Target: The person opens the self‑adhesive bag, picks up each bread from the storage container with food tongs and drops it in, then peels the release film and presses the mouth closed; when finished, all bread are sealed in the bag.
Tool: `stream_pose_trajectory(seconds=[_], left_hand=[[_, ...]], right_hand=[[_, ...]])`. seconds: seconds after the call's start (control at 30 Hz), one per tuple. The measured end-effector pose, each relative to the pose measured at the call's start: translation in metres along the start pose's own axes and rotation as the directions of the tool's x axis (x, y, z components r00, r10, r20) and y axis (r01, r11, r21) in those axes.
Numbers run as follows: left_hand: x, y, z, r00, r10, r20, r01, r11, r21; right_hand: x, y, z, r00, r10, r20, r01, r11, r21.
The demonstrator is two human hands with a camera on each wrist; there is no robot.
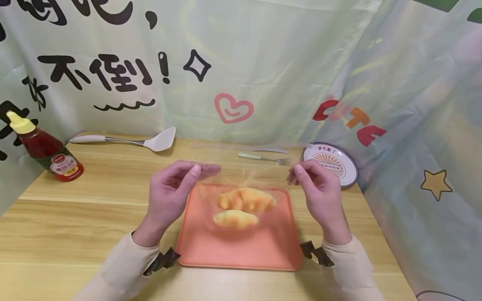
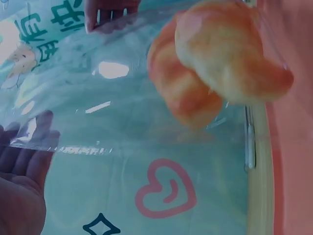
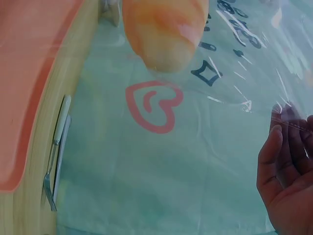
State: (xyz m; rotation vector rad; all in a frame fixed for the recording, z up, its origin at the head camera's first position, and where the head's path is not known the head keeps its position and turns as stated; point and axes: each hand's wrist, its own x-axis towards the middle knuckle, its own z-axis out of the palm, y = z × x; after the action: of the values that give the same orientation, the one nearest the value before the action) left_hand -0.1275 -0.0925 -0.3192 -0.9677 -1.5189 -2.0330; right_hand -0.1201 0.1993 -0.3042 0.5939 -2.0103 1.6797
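Note:
A clear plastic bag (image 1: 244,172) is stretched between my two hands, with a longer bread roll (image 1: 246,199) and a smaller bread roll (image 1: 236,219) inside. My left hand (image 1: 170,188) pinches the bag's left edge between thumb and fingers. At the opposite edge, my right hand (image 1: 321,194) pinches the film the same way. The rolls hang low in the bag, over the orange tray (image 1: 241,253). In the left wrist view both rolls (image 2: 220,54) show through the film; one roll (image 3: 165,34) shows in the right wrist view.
A ketchup bottle (image 1: 54,152) stands at the left, near a white spatula (image 1: 160,140). Behind the bag lie a fork (image 1: 263,158) and a knife (image 1: 272,150). A patterned plate (image 1: 348,167) sits at the back right. Printed cloth (image 1: 286,62) walls the table's back and sides.

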Motion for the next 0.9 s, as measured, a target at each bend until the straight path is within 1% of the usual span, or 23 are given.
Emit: stream_pose_trajectory(seconds=[0.13,0.23,0.27,0.37,0.53,0.57,0.67,0.73,0.8,0.83,0.9], left_hand=[[0.002,0.001,0.003,1.0,0.018,0.0,-0.018,0.999,0.048],[0.004,0.0,0.006,1.0,0.016,-0.005,-0.015,0.999,0.04],[0.005,0.0,0.007,1.0,0.013,-0.007,-0.013,1.0,0.024],[0.005,0.001,0.01,1.0,-0.003,-0.028,0.003,1.0,0.022],[0.007,0.004,0.016,0.998,-0.019,-0.06,0.024,0.997,0.08],[0.008,0.005,0.018,0.998,-0.015,-0.063,0.02,0.996,0.085],[0.01,0.005,0.02,0.996,0.023,-0.091,-0.008,0.988,0.155],[0.012,0.005,0.022,0.995,0.04,-0.092,-0.025,0.986,0.164],[0.013,0.006,0.023,0.994,0.051,-0.094,-0.032,0.982,0.187],[0.014,0.006,0.023,0.995,0.05,-0.085,-0.035,0.984,0.176],[0.015,0.007,0.023,0.996,0.045,-0.072,-0.031,0.984,0.177]], right_hand=[[0.001,0.002,-0.004,1.0,0.001,0.003,-0.001,0.999,-0.049],[0.002,0.004,-0.007,1.0,0.016,0.018,-0.014,0.995,-0.095],[0.002,0.005,-0.008,0.999,0.024,0.026,-0.021,0.994,-0.106],[0.002,0.007,-0.01,0.998,0.048,0.051,-0.04,0.989,-0.146],[0.003,0.009,-0.014,0.994,0.091,0.054,-0.08,0.979,-0.19],[0.003,0.009,-0.014,0.994,0.1,0.05,-0.087,0.975,-0.206],[0.005,0.006,-0.014,0.991,0.126,0.036,-0.11,0.952,-0.286],[0.007,0.004,-0.013,0.991,0.131,0.024,-0.115,0.934,-0.339],[0.008,0.001,-0.011,0.994,0.113,-0.004,-0.106,0.912,-0.397],[0.01,-0.001,-0.009,0.996,0.085,-0.026,-0.088,0.902,-0.423],[0.012,-0.007,-0.004,0.996,-0.012,-0.09,-0.03,0.889,-0.456]])
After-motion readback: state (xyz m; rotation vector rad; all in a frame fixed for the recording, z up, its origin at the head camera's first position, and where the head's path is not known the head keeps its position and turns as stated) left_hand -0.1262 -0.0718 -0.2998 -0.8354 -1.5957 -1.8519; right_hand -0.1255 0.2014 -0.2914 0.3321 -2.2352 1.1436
